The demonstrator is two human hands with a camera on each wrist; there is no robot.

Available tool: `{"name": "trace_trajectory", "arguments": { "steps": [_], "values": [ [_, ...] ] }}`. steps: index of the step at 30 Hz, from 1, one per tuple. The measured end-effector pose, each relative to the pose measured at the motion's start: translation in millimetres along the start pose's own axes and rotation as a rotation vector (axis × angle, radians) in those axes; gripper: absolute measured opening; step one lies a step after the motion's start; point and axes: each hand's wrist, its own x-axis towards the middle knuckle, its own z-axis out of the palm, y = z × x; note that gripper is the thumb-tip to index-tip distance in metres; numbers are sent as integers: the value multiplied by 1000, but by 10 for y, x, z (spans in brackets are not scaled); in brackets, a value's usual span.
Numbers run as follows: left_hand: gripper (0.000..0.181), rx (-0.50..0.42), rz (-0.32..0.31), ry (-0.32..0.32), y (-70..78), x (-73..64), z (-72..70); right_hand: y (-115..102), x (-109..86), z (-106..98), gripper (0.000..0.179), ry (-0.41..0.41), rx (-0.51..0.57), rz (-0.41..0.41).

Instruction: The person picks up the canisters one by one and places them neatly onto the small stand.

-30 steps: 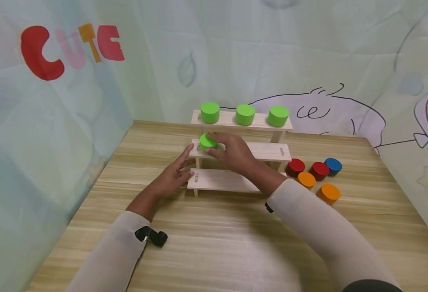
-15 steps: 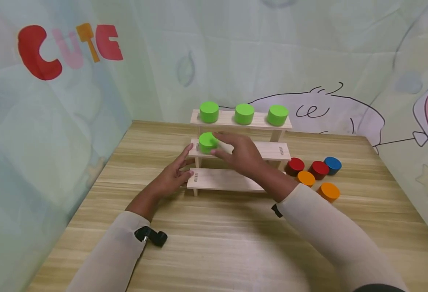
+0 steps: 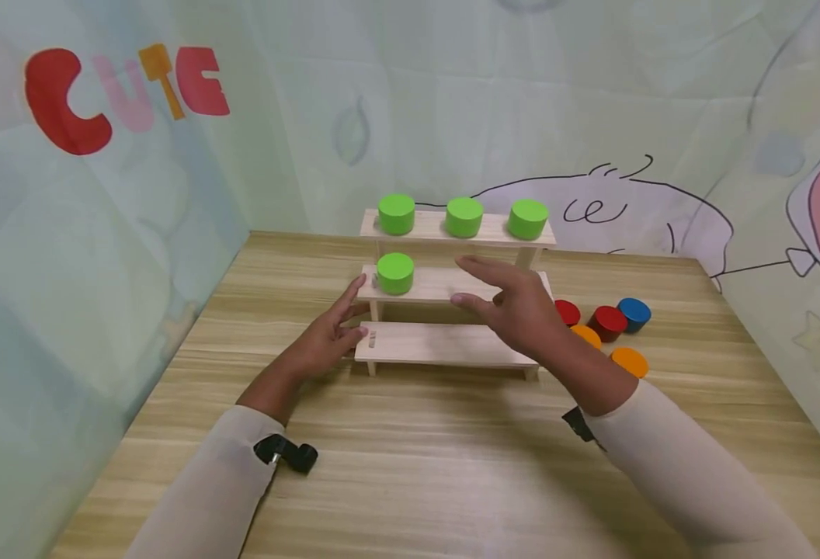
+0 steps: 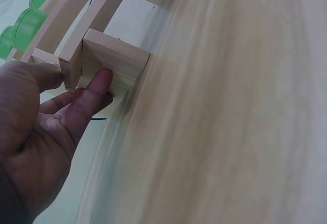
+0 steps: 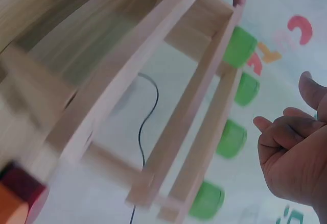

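Clearly, a lone green cylindrical block (image 3: 395, 275) sits on the middle tier (image 3: 432, 286) of the pale three-tier wooden shelf (image 3: 445, 345), whose length runs sideways; it lies left of the empty, spread right hand (image 3: 520, 307) and nearer the left hand (image 3: 321, 341), straight-fingered against the shelf's left end.

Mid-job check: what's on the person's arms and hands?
The left hand and right hand are ungloved. The left sleeve and right sleeve are plain pale beige. A black device with a rounded end sits at the left cuff; a black piece shows at the right, partly hidden.
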Motion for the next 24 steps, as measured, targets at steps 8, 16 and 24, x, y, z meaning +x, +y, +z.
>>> {"name": "trace_trajectory", "arguments": {
  "steps": [8,16,24],
  "values": [
    [91,3,6,-1,-10,9,-5,219,-301,-442,58,73,58,30],
    [91,3,0,3,-11,1,-17,509,-613,-660,56,135,71,133],
    [91,1,-4,3,-27,5,-19,783,-816,-791,62,111,-79,286]
  ]
}}
